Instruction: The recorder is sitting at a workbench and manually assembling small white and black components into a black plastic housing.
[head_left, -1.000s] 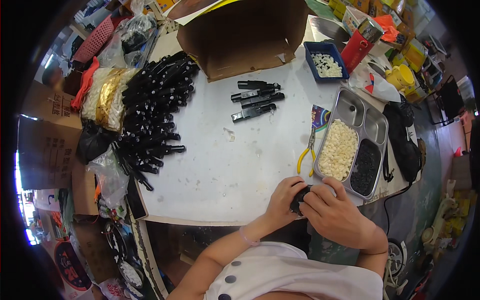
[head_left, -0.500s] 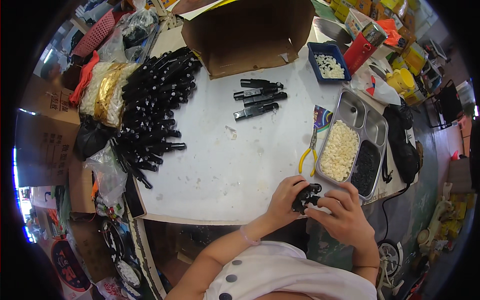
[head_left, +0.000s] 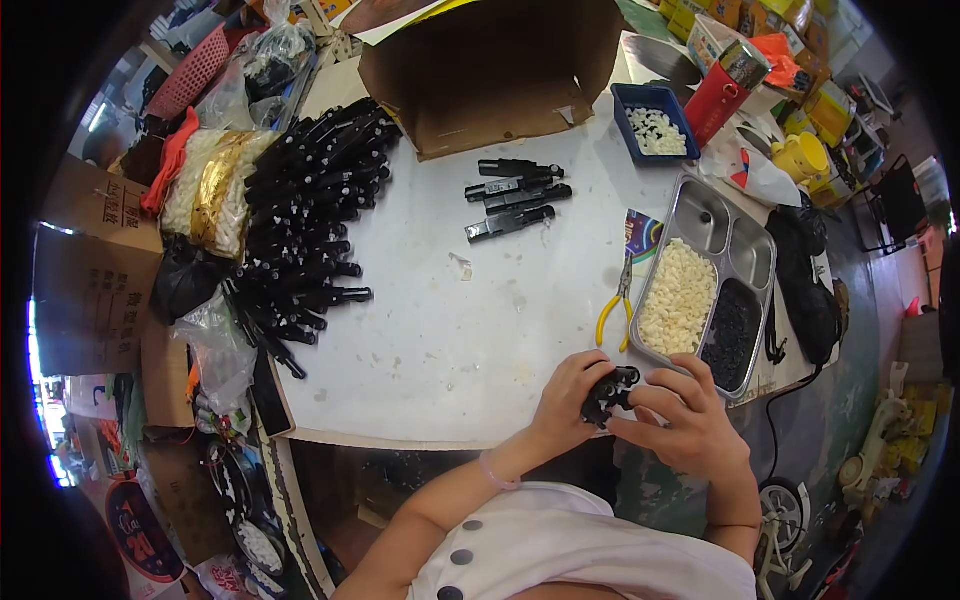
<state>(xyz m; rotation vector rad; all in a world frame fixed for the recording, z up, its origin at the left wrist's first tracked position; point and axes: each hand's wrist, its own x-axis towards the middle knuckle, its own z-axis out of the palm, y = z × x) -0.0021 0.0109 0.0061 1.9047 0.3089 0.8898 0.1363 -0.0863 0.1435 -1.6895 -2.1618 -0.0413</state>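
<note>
Near the front edge of the white table, my left hand is closed around a black plastic part. The thumb and fingers of my right hand are pinched at the right side of the same part; whether a small piece sits between them is hidden. A steel compartment tray stands just beyond my right hand, with small cream pieces in one section and small black pieces in another. Yellow-handled pliers lie beside the tray.
Several black assemblies lie mid-table, and a large pile of them covers the left side. An open cardboard box stands at the back. Right of it are a blue tray with white pieces and a red flask.
Both hands stay in nearly the same place on the black part. My right fingers have shifted very slightly, and the part is turned a little.
</note>
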